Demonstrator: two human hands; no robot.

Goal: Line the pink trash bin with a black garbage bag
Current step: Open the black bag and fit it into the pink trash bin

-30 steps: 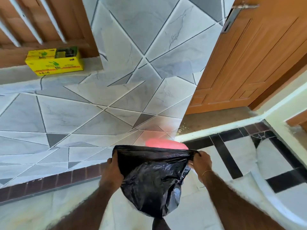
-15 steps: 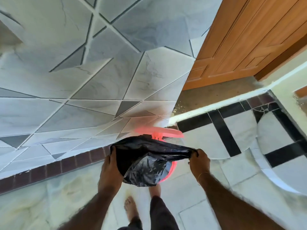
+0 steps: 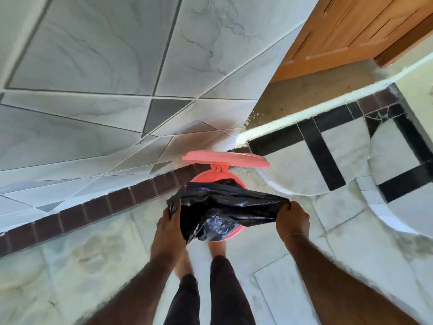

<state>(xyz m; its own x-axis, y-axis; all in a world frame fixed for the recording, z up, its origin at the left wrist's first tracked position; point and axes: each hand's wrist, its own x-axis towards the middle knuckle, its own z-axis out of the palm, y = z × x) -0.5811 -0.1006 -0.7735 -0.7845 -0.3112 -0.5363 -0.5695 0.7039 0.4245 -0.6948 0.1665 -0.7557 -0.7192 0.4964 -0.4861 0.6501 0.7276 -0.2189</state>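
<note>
A pink trash bin (image 3: 212,177) stands on the floor against the tiled wall, its round lid (image 3: 225,158) swung up and open. A black garbage bag (image 3: 225,207) is stretched wide just above the bin's mouth and hides most of the rim. My left hand (image 3: 169,222) grips the bag's left edge. My right hand (image 3: 291,219) grips the bag's right edge. The bag's body hangs crumpled between my hands, over the bin's front.
A grey marble-tiled wall (image 3: 105,90) with a dark brick skirting (image 3: 93,207) rises behind the bin. A wooden door (image 3: 351,31) and a raised painted threshold (image 3: 304,113) lie to the right. My bare feet (image 3: 218,247) and dark trouser legs stand directly in front of the bin.
My view has tilted down and come closer to the bin. Both hands have lowered the spread bag from chest height to just over the bin's opening.
</note>
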